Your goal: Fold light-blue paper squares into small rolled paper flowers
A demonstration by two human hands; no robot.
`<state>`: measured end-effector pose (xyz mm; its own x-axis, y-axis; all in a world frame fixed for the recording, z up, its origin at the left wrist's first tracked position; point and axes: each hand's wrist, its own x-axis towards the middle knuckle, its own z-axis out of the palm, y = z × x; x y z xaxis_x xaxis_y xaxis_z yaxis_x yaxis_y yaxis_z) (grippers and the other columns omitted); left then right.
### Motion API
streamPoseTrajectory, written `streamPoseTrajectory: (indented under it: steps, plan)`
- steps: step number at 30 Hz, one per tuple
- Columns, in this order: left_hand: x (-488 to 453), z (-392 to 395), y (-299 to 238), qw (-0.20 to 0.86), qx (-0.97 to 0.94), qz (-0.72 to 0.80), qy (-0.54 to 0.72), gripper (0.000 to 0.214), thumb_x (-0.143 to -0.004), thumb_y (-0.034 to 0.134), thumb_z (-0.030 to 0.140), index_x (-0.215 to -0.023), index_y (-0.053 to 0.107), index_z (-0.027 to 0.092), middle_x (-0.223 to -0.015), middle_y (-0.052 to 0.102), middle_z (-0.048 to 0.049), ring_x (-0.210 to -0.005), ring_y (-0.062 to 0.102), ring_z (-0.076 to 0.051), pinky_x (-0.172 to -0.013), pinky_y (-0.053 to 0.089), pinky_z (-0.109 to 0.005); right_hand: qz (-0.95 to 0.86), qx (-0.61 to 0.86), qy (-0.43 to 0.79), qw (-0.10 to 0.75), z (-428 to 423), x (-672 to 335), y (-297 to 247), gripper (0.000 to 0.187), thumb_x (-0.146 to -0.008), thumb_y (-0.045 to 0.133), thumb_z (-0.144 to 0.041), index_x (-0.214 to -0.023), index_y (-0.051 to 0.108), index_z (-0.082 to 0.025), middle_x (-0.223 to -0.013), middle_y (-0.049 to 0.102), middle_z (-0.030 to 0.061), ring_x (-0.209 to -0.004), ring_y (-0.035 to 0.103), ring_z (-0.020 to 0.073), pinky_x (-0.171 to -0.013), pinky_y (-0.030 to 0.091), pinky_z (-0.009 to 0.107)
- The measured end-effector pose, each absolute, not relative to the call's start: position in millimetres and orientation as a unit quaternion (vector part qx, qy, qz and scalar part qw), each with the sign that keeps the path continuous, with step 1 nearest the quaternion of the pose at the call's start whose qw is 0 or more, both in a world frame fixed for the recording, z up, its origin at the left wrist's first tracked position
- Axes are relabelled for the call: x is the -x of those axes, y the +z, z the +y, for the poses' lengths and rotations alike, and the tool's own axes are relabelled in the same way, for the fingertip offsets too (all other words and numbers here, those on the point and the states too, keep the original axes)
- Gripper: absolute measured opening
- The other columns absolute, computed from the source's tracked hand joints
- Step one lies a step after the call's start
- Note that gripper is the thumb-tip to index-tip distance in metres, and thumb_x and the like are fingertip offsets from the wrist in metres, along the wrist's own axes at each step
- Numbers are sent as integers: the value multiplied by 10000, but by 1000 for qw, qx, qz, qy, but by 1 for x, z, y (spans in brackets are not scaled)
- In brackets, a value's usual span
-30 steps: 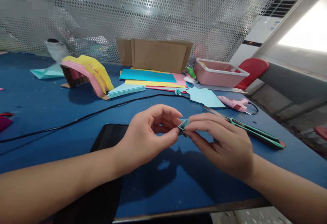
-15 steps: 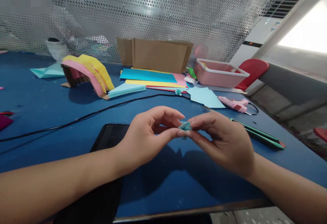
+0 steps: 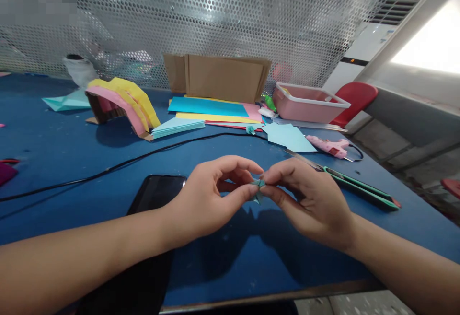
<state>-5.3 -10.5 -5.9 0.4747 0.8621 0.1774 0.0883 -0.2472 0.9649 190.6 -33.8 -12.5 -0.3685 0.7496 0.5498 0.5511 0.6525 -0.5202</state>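
Note:
A small piece of folded light-blue paper (image 3: pixel 258 197) is pinched between both hands above the blue table. My left hand (image 3: pixel 212 195) grips its left side with thumb and fingers, the fingers curved over it. From the right, my right hand (image 3: pixel 307 195) pinches it between thumb and forefinger. The fingertips hide much of its shape. Farther back lies a small rolled light-blue paper flower (image 3: pixel 250 130). Light-blue paper squares (image 3: pixel 291 136) are spread to its right, and a stack of cut light-blue paper (image 3: pixel 178 127) is to its left.
A black phone (image 3: pixel 156 192) lies by my left forearm. A green-edged utility knife (image 3: pixel 359 186), blade out, and a pink glue gun (image 3: pixel 328 146) lie right. Behind are a pink basket (image 3: pixel 305 105), cardboard (image 3: pixel 224 75) and a yellow-and-pink paper arch (image 3: pixel 122 97). A black cable (image 3: pixel 143 157) crosses the table.
Both hands' fingertips have come closer together around the folded paper. The right hand has shifted slightly left, showing more of the knife, and the paper's lower point now hangs below the thumbs.

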Motion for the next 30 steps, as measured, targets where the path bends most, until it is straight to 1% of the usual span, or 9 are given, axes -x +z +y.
streamPoseTrajectory:
  steps: [3,5,9,12,14,20,23,26,30]
  plan:
    - [6,-8,-7,479,-722,350,356,302,-829,632,217,-1125,676,174,-837,646,-25,-758,628,-125,-628,520,-192,-825,391,112,392,-29,-188,-14,188,-873,526,-70,-1004,527,-204,-818,665,-10,-668,662,77,-611,506,155]
    - [7,-5,-7,471,-729,353,348,303,-835,612,204,-1126,691,172,-874,627,-39,-792,624,-133,-627,520,-194,-818,394,117,403,-26,-187,-14,202,-897,495,-75,-1054,517,-199,-803,663,-6,-689,661,83,-647,516,167]
    - [7,2,-7,501,-668,386,393,271,-841,636,275,-1095,699,204,-905,643,-29,-842,620,-136,-752,520,-234,-781,422,129,442,-23,-187,-10,91,-900,557,-180,-982,523,-201,-774,636,-2,-669,623,102,-638,519,204]
    - [7,6,-5,567,-583,401,421,256,-816,684,340,-1034,666,206,-871,661,-1,-806,625,-124,-779,512,-254,-788,426,121,426,-21,-186,-8,113,-850,642,-229,-892,541,-200,-705,607,-20,-607,592,102,-605,514,216]
    - [7,8,-3,612,-543,399,414,257,-795,711,351,-981,634,190,-857,652,7,-790,625,-117,-780,514,-257,-791,428,133,417,-19,-186,-8,118,-850,644,-228,-927,560,-196,-724,626,-14,-620,615,104,-618,529,219]
    - [4,6,-2,659,-539,392,350,224,-790,701,326,-825,542,172,-774,604,21,-736,593,-103,-753,491,-258,-737,442,189,475,-13,-186,-5,99,-855,617,-152,-936,591,-201,-827,664,7,-693,672,101,-626,562,182]
    - [3,3,-6,622,-601,397,307,185,-794,665,309,-861,547,183,-769,582,12,-736,585,-131,-707,485,-280,-727,433,202,493,-13,-187,-3,86,-857,614,-137,-908,613,-205,-813,677,2,-693,673,98,-640,577,176]
    - [1,1,-8,519,-686,395,323,87,-792,601,240,-853,572,185,-978,557,-37,-842,593,-157,-710,487,-284,-732,412,229,492,-15,-189,-6,109,-856,636,-154,-954,642,-200,-875,714,31,-758,699,125,-720,610,228]
    - [-1,0,-7,380,-770,413,303,24,-767,548,192,-744,544,191,-781,491,13,-649,511,-125,-610,433,-273,-760,371,247,473,-19,-191,-14,261,-826,680,-166,-1081,634,-195,-1102,717,94,-973,708,193,-850,612,334]
